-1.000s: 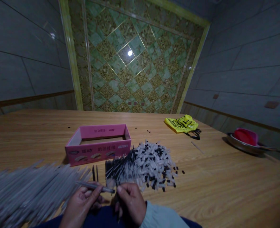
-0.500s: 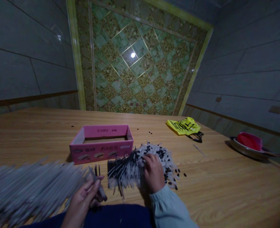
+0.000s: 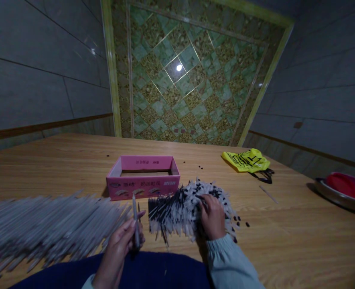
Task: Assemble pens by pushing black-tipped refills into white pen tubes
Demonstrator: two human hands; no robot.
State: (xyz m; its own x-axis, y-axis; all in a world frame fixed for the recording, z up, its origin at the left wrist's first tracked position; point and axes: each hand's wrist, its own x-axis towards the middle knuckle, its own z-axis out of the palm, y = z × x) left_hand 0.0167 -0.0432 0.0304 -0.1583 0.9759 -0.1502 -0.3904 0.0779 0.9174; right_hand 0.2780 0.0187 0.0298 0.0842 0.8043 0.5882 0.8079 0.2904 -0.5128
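My left hand [image 3: 120,243] is closed around a slim grey pen [image 3: 135,224] held nearly upright, tip up. A thin dark stick [image 3: 139,212] stands beside it between the fingers. My right hand [image 3: 215,216] rests on a heap of small white and black pen parts [image 3: 177,214], with its fingers curled into the top; whatever is between the fingertips is hidden. Left of my left hand lies a wide pile of long grey translucent pens [image 3: 51,224], laid roughly side by side.
A pink open cardboard box [image 3: 144,187] stands behind the heap. Loose black bits [image 3: 247,224] lie to its right. Farther right are a single thin stick [image 3: 268,194], a yellow bag [image 3: 247,160] and a metal dish [image 3: 339,195] holding a red and pink item [image 3: 347,186].
My view has turned a little left, so everything sits farther right. The pen in my left hand has swung from slanted to nearly upright. My right hand stays at the heap.
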